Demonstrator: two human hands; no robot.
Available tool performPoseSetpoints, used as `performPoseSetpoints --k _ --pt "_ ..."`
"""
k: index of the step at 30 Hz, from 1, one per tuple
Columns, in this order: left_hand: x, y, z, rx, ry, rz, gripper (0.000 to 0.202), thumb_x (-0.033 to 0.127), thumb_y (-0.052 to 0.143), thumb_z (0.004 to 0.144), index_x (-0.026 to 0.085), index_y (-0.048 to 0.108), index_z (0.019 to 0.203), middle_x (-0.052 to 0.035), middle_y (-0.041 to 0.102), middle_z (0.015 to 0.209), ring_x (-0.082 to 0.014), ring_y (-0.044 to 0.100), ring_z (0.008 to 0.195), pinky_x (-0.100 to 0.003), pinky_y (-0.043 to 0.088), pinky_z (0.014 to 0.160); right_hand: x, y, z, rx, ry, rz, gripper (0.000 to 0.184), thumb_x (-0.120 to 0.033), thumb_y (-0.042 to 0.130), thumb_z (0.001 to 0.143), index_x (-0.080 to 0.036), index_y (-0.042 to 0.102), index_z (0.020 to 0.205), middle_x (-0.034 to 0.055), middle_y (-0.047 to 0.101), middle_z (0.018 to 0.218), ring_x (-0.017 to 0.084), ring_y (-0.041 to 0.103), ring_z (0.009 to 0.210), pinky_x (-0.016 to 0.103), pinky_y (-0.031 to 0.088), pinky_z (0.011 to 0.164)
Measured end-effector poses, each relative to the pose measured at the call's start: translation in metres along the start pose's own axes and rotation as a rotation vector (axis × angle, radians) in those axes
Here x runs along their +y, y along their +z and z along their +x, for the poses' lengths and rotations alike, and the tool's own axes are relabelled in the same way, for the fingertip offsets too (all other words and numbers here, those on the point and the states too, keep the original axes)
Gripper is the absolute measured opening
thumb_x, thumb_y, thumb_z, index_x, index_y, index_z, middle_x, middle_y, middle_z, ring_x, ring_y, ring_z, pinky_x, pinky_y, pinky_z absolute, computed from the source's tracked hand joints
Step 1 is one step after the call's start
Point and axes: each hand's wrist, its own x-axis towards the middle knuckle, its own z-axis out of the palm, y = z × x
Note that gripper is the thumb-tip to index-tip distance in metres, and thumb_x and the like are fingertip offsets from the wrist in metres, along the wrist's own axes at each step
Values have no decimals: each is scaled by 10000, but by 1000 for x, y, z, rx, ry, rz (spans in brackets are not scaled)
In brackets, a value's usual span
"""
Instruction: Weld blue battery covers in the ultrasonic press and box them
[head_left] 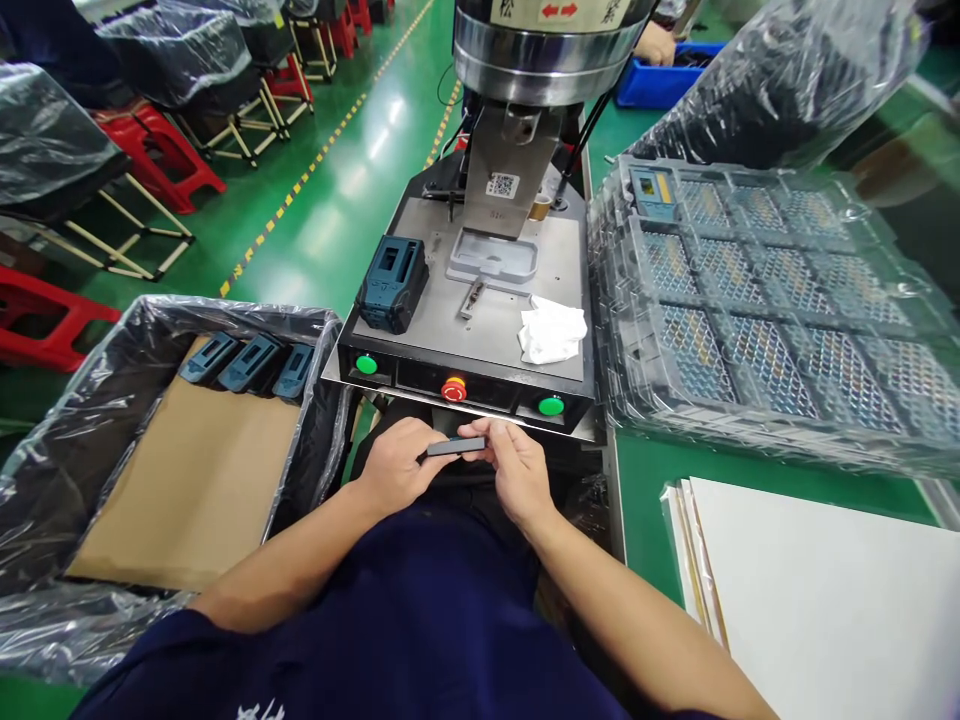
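A green factory floor surrounds a bench press (450,330) with a steel bed. Just below its front edge, over the person's lap, the left hand (394,465) and right hand (514,470) pinch a thin dark strip (455,447) by its ends, held level with its length left free. A dark blue housing (392,283) stands on the bed's left. Three more housings (251,362) line the far wall of a plastic-lined box (112,380), within the left hand's reach.

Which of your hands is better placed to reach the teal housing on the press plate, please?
Probably the left hand: the teal housing sits left on the press plate, nearer it, while the right hand can hold the slim dark part.
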Motion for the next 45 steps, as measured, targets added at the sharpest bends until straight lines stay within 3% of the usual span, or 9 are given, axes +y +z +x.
performPoseSetpoints --k 3,6,9,12,22,27,32,39,45 --pt "1 0 0 -5 -59 -26 67 264 638 831 203 651 809 -13 659 758 -145 588 713 -280 452 691 -1 -2 -2 -5 -29 -79 354 -475 445 933 -177 632 967 90 697 961 175 661 716 360 590 680" --pt "1 1 1 33 -299 -114 158 341 696 775 190 652 790 -6 647 720 -140 584 656 -264 456 630 -3 -7 -10 0 -224 -378 349 -437 500 909 -204 559 1162 103 668 1063 222 654 916 399 574 786" --pt "0 3 4 113 -611 -345 272 404 730 722 173 634 827 7 631 695 -135 574 610 -251 465 569 -8 -11 -19 -105 -517 -767 735 -444 664 782 -196 347 1397 161 547 1282 303 529 1181 501 475 973" --pt "2 7 10 182 -766 -621 335 411 751 692 165 611 871 21 621 716 -120 559 601 -227 460 521 -15 -13 -24 -194 -611 -1002 903 -413 687 736 -174 213 1467 201 431 1388 340 432 1272 528 432 1015" --pt "12 12 19 170 -712 -891 320 388 688 779 186 610 1016 -34 658 970 -157 618 857 -278 531 743 -74 -41 4 -86 -759 -1253 742 -239 580 730 -168 323 1422 186 429 1359 323 464 1235 466 466 993" --pt "3 7 9 117 -763 -804 312 428 682 777 178 632 956 -29 652 884 -143 603 781 -265 524 723 -133 -95 76 313 -636 -1245 698 -332 642 693 -147 437 1333 165 528 1254 325 508 1167 471 451 992" --pt "-10 0 -6 203 -854 -742 396 478 734 695 174 642 932 -18 645 808 -153 598 743 -259 521 685 -169 -151 153 617 -273 -1367 716 -427 651 651 -123 489 1279 176 592 1143 343 561 1057 486 451 927" --pt "-23 -15 -16 278 -946 -691 491 542 756 618 159 642 903 -24 632 778 -165 586 728 -268 521 676 -174 -174 199 706 95 -1466 618 -465 625 661 -154 512 1182 162 611 1083 314 608 967 412 485 820" --pt "-28 -14 -15 294 -960 -674 494 542 757 611 162 641 903 -28 633 806 -169 585 745 -276 516 680 -166 -178 209 630 152 -1479 559 -489 558 746 -132 534 1175 189 583 1124 306 589 1009 408 473 842"
